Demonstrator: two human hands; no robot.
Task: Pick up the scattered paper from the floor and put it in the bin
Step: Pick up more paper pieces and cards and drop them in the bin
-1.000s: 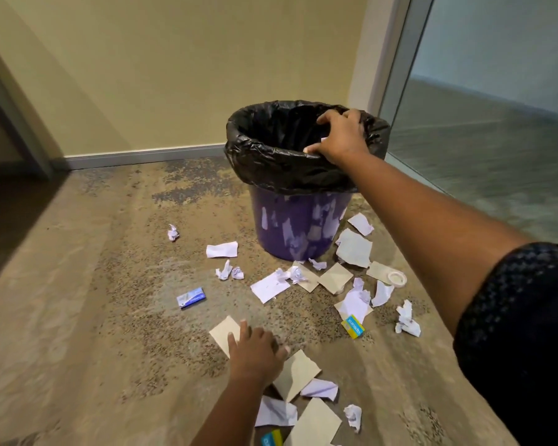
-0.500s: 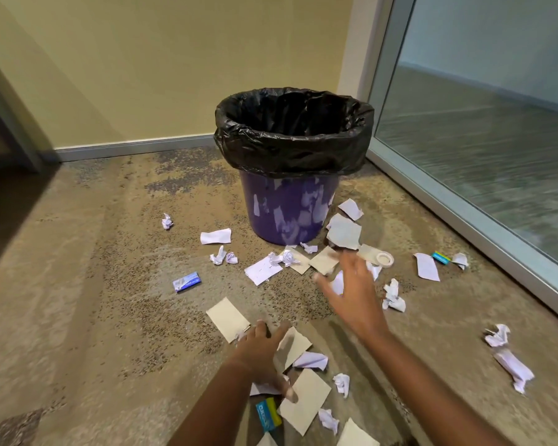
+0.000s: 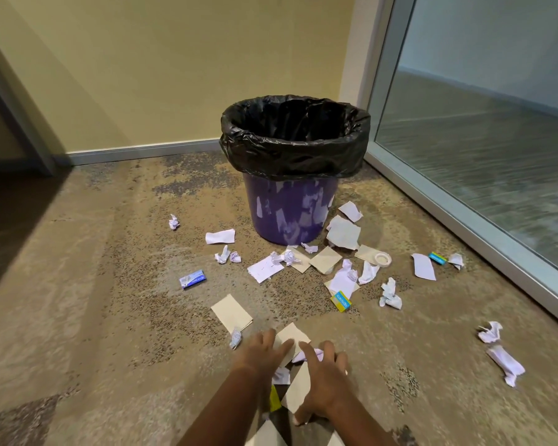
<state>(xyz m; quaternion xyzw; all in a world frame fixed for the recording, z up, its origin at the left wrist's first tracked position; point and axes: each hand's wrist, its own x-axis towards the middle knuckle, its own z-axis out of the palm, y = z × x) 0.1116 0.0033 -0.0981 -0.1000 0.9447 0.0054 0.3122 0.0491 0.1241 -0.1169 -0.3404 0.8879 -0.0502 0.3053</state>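
A purple bin point(image 3: 287, 217) lined with a black bag point(image 3: 290, 162) stands in the corner. White and beige scraps of paper lie scattered on the carpet in front of it. Both my hands are low at the near edge of the litter. My left hand point(image 3: 261, 352) rests with fingers spread on a beige sheet point(image 3: 291, 335). My right hand point(image 3: 322, 378) lies flat beside it, fingers apart over a crumpled white piece point(image 3: 314, 352) and another beige sheet point(image 3: 298, 389). Neither hand has closed around anything.
A larger beige sheet point(image 3: 232, 312) lies to the left of my hands. A blue box point(image 3: 192, 279), a yellow-blue box point(image 3: 341, 300) and a tape roll point(image 3: 382, 259) sit among the scraps. Crumpled papers point(image 3: 506, 365) lie at the right by the glass partition point(image 3: 496, 156).
My right hand left the bin's rim and came down to the floor next to my left hand. The left hand stayed on the papers. The view tilted slightly.
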